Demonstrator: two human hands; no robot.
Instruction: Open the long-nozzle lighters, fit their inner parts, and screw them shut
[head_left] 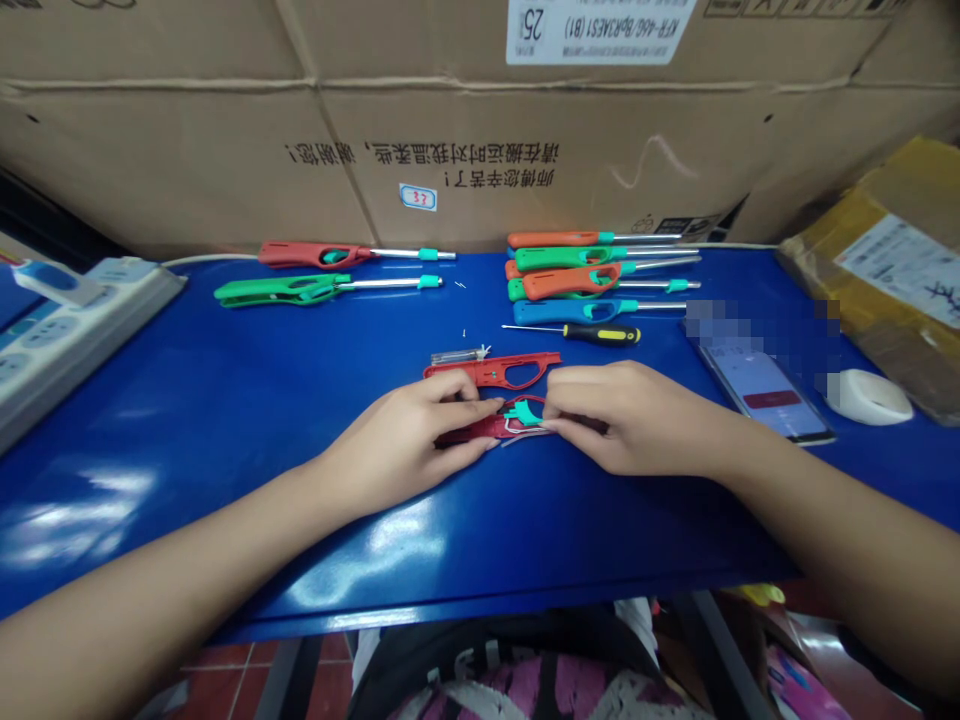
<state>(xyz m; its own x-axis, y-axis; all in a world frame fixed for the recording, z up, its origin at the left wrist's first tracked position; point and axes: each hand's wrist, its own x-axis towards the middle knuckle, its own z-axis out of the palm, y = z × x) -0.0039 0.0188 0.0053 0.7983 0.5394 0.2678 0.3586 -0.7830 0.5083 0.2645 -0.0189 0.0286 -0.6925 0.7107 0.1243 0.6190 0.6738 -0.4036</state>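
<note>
My left hand [409,440] is closed around a red lighter shell half [480,429] lying on the blue table [225,400]. My right hand [619,415] pinches the same piece from the right, at its teal trigger [525,411]. Just behind the hands lies the other red shell half [499,372], with a small clear part [459,355] beside it. A screwdriver with a black and yellow handle [600,333] rests farther back.
Several assembled lighters [577,270] in orange, green and blue are stacked at the back right; a red lighter [315,254] and a green lighter [285,290] lie back left. A power strip [67,320] sits far left. A phone [765,385] and a white mouse [870,395] lie right. Cardboard boxes [450,120] wall the back.
</note>
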